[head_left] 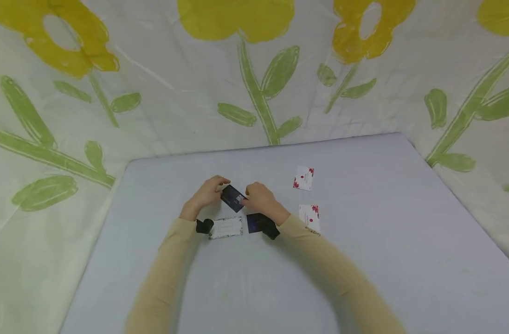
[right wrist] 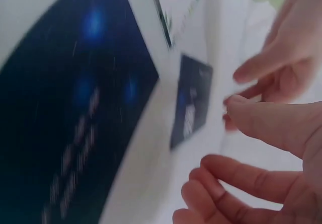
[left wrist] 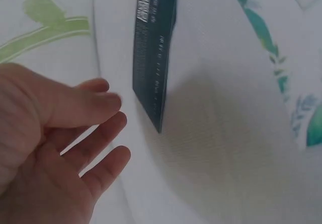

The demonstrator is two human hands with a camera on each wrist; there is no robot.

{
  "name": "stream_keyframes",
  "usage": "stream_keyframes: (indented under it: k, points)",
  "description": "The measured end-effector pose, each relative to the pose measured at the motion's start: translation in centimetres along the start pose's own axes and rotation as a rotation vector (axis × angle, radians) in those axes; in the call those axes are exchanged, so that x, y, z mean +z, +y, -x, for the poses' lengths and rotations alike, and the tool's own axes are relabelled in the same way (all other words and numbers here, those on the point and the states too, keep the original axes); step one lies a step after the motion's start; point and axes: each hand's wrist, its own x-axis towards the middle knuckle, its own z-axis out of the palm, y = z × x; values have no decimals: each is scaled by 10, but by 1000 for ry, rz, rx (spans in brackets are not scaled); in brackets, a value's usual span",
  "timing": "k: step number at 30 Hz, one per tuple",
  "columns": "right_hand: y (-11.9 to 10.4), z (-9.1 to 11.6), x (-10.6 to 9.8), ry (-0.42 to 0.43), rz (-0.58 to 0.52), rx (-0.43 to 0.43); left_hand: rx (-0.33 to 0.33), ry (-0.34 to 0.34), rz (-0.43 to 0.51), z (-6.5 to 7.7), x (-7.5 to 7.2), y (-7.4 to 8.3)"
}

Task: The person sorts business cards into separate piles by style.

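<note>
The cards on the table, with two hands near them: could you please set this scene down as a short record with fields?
Surface: pale table
Left hand: beside the dark card, fingers loosely bent
Right hand: beside the dark card, thumb and forefinger apart
Front: bordered card, blue card
Right, head view: far red-flowered card, near red-flowered card

The left hand (head_left: 205, 195) and right hand (head_left: 261, 198) flanked the black card (head_left: 234, 197), barring both its sides; a leafy-bordered card (head_left: 226, 228) and blue card (head_left: 253, 223) lay on its near side, while bare tabletop (head_left: 237, 164) beyond it left room to pass.
</note>
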Motion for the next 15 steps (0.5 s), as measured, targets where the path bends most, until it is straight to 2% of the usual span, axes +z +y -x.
stream_keyframes:
  k: [5, 10, 15]
  points:
    - [-14, -1, 15, -26, 59, 16, 42, -91, -37, -5, 7, -5]
    - [-20, -1, 26, -2, 101, 18, 33, -103, -68, -6, 12, -6]
    - [-20, -4, 26, 23, 163, 21, 40, -94, -76, -5, 11, -3]
